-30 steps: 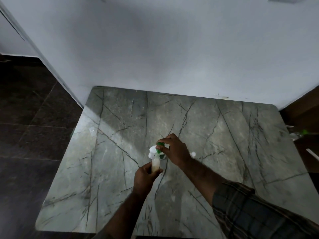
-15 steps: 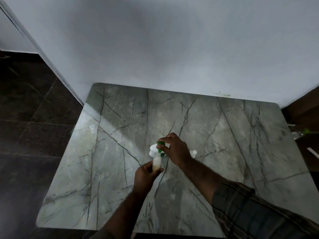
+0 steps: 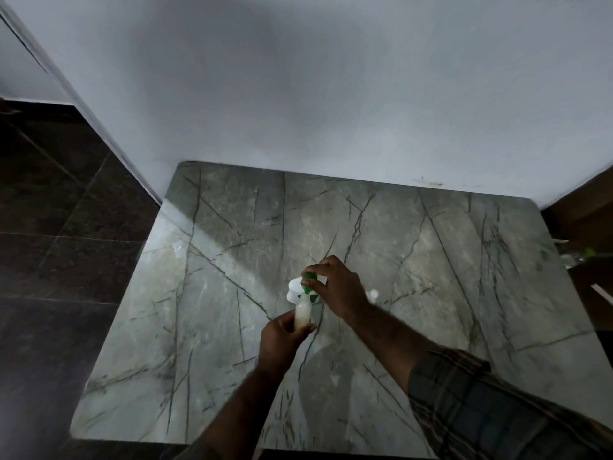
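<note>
Both forearms reach in from the lower edge of the frame and meet just below its centre. The left hand (image 3: 285, 333) curls round the lower part of a small, pale, cloudy bottle (image 3: 303, 313), holding it upright above the tabletop (image 3: 431, 260). The right hand (image 3: 338, 287), in a plaid sleeve (image 3: 481, 403), pinches the rounded green cap (image 3: 309, 282) on top of the bottle. A white disc (image 3: 294, 291) sits just behind the bottle. The tabletop is smooth grey-green marble with dark veins and stands against a plain white wall (image 3: 331, 94). Dark floor (image 3: 49, 227) tiles fill the left of the frame.
</note>
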A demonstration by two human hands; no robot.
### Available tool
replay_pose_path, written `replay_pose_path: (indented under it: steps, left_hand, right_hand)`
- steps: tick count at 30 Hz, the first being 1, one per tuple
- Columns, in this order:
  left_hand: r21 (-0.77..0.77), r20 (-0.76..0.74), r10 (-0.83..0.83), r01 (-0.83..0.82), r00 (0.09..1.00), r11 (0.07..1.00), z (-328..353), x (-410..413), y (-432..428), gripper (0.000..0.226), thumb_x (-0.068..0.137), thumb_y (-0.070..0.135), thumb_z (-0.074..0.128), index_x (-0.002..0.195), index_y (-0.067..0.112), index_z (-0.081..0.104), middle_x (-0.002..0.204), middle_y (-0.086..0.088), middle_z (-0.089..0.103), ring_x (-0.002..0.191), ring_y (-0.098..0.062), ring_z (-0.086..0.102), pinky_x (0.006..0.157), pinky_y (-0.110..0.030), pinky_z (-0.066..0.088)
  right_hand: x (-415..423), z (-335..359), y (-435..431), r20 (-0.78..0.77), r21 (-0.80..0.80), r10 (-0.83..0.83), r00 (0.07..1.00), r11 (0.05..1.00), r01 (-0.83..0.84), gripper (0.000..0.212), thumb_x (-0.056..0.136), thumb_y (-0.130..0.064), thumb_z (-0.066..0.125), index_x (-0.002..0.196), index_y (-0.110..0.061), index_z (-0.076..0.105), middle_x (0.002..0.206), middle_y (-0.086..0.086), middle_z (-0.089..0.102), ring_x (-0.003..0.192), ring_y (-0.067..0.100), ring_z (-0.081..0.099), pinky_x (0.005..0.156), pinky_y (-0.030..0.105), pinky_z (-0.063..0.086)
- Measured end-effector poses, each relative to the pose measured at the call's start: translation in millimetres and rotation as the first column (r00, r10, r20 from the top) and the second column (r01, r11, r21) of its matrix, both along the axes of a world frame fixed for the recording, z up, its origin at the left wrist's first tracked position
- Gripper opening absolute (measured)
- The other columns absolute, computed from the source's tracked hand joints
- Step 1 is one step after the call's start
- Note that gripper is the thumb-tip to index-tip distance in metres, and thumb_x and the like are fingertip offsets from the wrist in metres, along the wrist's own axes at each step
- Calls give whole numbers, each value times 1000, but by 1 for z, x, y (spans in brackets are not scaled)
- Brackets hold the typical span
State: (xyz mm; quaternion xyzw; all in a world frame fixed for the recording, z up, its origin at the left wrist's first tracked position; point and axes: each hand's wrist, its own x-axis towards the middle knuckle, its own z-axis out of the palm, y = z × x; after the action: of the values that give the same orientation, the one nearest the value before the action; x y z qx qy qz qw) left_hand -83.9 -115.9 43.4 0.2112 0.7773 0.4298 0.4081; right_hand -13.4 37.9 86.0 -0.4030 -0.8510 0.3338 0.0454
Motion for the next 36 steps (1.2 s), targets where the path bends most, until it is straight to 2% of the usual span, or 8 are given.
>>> replay_pose_path:
  steps: [10,15,20,24,27,32,34,36]
  left_hand:
    - [12,12,-3,3,1000,1000,2,0,1,39,72,35,85,108,24,73,87,11,77,81,-7,73,85,-40,60]
    - [9,-31,-14,14,999,1000,0,-2,4,23,73,33,85,91,37,70,82,5,77,77,-13,73,80,-41,61]
    - [-9,-52,-22,22,998,1000,-1,-3,4,36,73,37,84,105,22,75,82,3,77,76,-13,74,78,-42,61]
    - [-6,-42,-10,9,999,1000,-2,-2,3,32,72,36,85,101,26,75,85,-1,77,79,-19,74,81,-47,60]
    - [-1,-35,-11,11,999,1000,-3,-3,2,25,72,37,85,91,40,70,83,4,77,77,-14,73,80,-44,61]
    - [2,-30,-7,7,1000,1000,-1,-1,4,24,71,36,85,90,39,71,81,5,77,76,-13,73,79,-42,61]
    - [-2,-32,-10,10,999,1000,-2,-1,3,28,72,36,85,97,32,74,82,7,77,76,-11,73,79,-41,61]
    - [1,-30,-9,9,1000,1000,-3,0,2,30,71,37,85,98,34,74,82,11,77,75,-6,72,79,-37,61]
  right_hand:
    - [-2,6,8,41,-2,26,999,1000,-26,30,86,-55,60,109,-38,67,122,-9,54,105,11,59,96,42,42]
    - [1,0,1,29,34,20,999,999,-21,27,89,-53,56,109,-38,66,118,-10,56,100,11,61,92,41,44]
    - [-1,5,5,54,20,35,998,999,-36,29,89,-53,56,113,-39,65,124,-8,54,107,12,59,96,42,41]
    - [-1,8,7,59,25,45,997,999,-47,31,88,-53,58,114,-38,66,126,-7,53,109,12,59,97,43,42]
    - [0,1,2,50,49,32,998,998,-34,27,90,-50,57,111,-37,66,121,-8,55,105,13,60,92,40,43]
    - [0,0,2,55,43,25,998,999,-27,28,89,-54,55,111,-40,65,121,-9,54,105,12,59,92,41,41]
    - [-1,3,5,62,44,44,997,998,-47,30,88,-56,55,112,-41,64,123,-9,53,106,11,59,94,43,42]
    - [0,5,7,56,45,49,997,998,-52,32,87,-57,56,113,-41,65,123,-9,53,106,11,59,95,44,43]
